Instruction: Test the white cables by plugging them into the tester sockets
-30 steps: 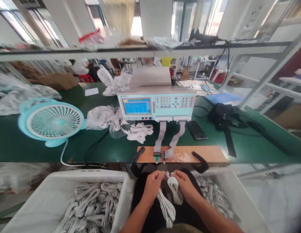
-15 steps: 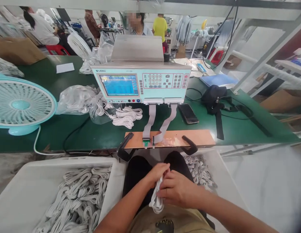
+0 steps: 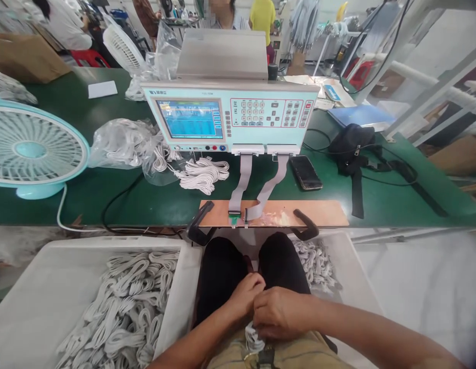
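Observation:
A bundled white cable [image 3: 254,338] hangs over my lap, its looped lower end showing below my fingers. My right hand [image 3: 278,311] is closed round this bundle and covers most of it. Close against it, my left hand [image 3: 247,292] has its fingers curled at the upper end of the bundle, where the cable's tips are hidden. Both hands are in front of my belly, below the table edge. Just beyond my knees, a copper-coloured board [image 3: 291,213] at the table edge bears a small green connector board [image 3: 234,219] on a grey ribbon cable [image 3: 241,179].
A tester with a screen [image 3: 272,123] stands on the green table [image 3: 161,205]. White cable bundles [image 3: 205,174], a phone [image 3: 306,172], a black bag [image 3: 349,148] and a fan [image 3: 34,148] lie or stand around it. White bins [image 3: 49,251] of cables flank my legs. Black clamps [image 3: 199,225] grip the board.
My view has tilted down a little. Both hands have drawn closer together and lower toward my belly, and my right hand now covers more of the cable bundle.

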Available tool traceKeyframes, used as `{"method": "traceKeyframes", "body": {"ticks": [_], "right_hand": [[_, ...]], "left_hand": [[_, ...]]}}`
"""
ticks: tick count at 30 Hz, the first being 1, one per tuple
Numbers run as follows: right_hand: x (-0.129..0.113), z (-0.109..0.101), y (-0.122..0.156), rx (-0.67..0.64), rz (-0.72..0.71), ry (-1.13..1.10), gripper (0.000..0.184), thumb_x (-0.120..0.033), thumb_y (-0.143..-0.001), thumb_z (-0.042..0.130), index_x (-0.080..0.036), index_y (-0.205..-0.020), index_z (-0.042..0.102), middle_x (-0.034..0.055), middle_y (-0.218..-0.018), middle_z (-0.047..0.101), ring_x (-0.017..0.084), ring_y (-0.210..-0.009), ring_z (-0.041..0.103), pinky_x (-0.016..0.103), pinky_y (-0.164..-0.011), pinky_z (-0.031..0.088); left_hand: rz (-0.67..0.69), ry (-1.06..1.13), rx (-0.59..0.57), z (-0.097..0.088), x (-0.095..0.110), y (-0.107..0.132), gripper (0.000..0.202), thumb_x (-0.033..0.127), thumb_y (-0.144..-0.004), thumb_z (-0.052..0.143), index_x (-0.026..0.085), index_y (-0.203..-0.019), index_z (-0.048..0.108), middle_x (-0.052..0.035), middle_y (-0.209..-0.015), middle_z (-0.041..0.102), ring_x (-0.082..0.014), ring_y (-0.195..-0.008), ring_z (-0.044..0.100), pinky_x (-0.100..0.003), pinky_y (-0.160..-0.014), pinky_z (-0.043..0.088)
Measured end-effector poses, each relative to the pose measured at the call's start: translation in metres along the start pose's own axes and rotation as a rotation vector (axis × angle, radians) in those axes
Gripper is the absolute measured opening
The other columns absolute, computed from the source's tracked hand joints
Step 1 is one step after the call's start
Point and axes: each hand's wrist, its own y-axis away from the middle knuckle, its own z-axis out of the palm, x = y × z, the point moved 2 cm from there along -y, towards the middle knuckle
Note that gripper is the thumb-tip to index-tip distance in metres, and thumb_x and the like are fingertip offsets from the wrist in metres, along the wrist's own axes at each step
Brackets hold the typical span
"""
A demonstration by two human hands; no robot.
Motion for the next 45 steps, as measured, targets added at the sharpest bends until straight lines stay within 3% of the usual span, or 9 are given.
{"method": "traceKeyframes", "body": {"ticks": [3, 5, 11, 15, 18, 25, 35, 41, 45], "right_hand": [[0.008, 0.008, 0.005, 0.095, 0.083, -0.079, 0.015, -0.022, -0.072, 0.052, -0.016, -0.083, 0.06, 0.0032, -0.07, 0.058, 0.015, -0.066, 0.052, 0.023, -0.063, 0.04], [0.013, 0.013, 0.003, 0.184, 0.139, -0.157, 0.014, -0.02, -0.069, 0.052, -0.016, -0.08, 0.059, 0.0015, -0.067, 0.056, 0.014, -0.062, 0.049, 0.023, -0.06, 0.038], [0.038, 0.006, -0.028, 0.576, 0.456, -0.394, 0.011, -0.014, -0.072, 0.046, -0.017, -0.065, 0.054, -0.0036, -0.059, 0.048, 0.009, -0.055, 0.042, 0.02, -0.052, 0.032], [0.063, -0.017, -0.052, 0.891, 0.557, -0.593, 0.015, -0.025, -0.077, 0.05, -0.017, -0.065, 0.054, -0.0032, -0.059, 0.048, 0.011, -0.057, 0.042, 0.021, -0.054, 0.035], [0.075, -0.026, -0.062, 1.025, 0.591, -0.808, 0.022, -0.035, -0.078, 0.053, -0.016, -0.066, 0.055, -0.0029, -0.057, 0.048, 0.011, -0.053, 0.042, 0.022, -0.052, 0.036], [0.078, -0.031, -0.065, 1.091, 0.579, -0.911, 0.025, -0.041, -0.074, 0.061, -0.016, -0.069, 0.06, -0.0021, -0.058, 0.054, 0.011, -0.053, 0.045, 0.023, -0.054, 0.037], [0.07, -0.036, -0.063, 1.07, 0.554, -0.87, 0.026, -0.042, -0.075, 0.06, -0.016, -0.071, 0.061, -0.0016, -0.061, 0.057, 0.011, -0.055, 0.047, 0.023, -0.055, 0.037], [0.065, -0.039, -0.072, 1.096, 0.603, -1.17, 0.027, -0.042, -0.069, 0.066, -0.016, -0.064, 0.058, -0.0026, -0.053, 0.055, 0.01, -0.047, 0.042, 0.022, -0.048, 0.033], [0.064, -0.04, -0.076, 1.144, 0.617, -1.282, 0.027, -0.04, -0.063, 0.071, -0.015, -0.063, 0.059, -0.0026, -0.052, 0.055, 0.009, -0.046, 0.041, 0.022, -0.048, 0.032]], "left_hand": [[-0.126, 0.079, -0.304, -0.023, 0.004, 0.025, 0.013, 0.029, -0.067, 0.06, 0.019, -0.075, 0.06, 0.0004, -0.067, 0.057, -0.0114, -0.053, 0.048, -0.019, -0.043, 0.035], [-0.124, 0.131, -0.347, -0.033, 0.003, 0.037, 0.016, 0.026, -0.065, 0.064, 0.018, -0.077, 0.057, 0.001, -0.068, 0.056, -0.0097, -0.053, 0.047, -0.018, -0.044, 0.035], [-0.097, 0.36, -0.055, -0.041, 0.013, 0.016, 0.026, 0.037, -0.07, 0.065, 0.016, -0.068, 0.05, 0.006, -0.053, 0.046, -0.006, -0.042, 0.04, -0.017, -0.038, 0.032], [0.068, 0.418, 0.133, -0.046, 0.042, -0.013, 0.025, 0.036, -0.067, 0.068, 0.015, -0.072, 0.055, 0.005, -0.056, 0.05, -0.0068, -0.045, 0.045, -0.016, -0.037, 0.035], [0.18, 0.374, 0.244, -0.049, 0.055, -0.026, 0.026, 0.034, -0.065, 0.07, 0.014, -0.077, 0.06, 0.0037, -0.057, 0.053, -0.0073, -0.047, 0.047, -0.016, -0.037, 0.039], [0.185, 0.409, 0.21, -0.054, 0.057, -0.035, 0.032, 0.033, -0.064, 0.071, 0.012, -0.087, 0.064, 0.0019, -0.059, 0.056, -0.0086, -0.051, 0.049, -0.015, -0.036, 0.04], [0.263, 0.074, 0.139, -0.068, 0.058, -0.046, 0.029, 0.04, -0.073, 0.061, 0.012, -0.081, 0.063, 0.0019, -0.053, 0.055, -0.0089, -0.045, 0.048, -0.017, -0.038, 0.041], [0.333, -0.185, -0.019, -0.076, 0.076, -0.043, 0.032, 0.04, -0.083, 0.046, 0.015, -0.066, 0.057, 0.0023, -0.055, 0.052, -0.0087, -0.044, 0.047, -0.018, -0.04, 0.037], [0.379, -0.196, 0.007, -0.078, 0.078, -0.047, 0.031, 0.037, -0.082, 0.045, 0.015, -0.064, 0.056, 0.0013, -0.064, 0.052, -0.0105, -0.053, 0.048, -0.02, -0.047, 0.04]]}}
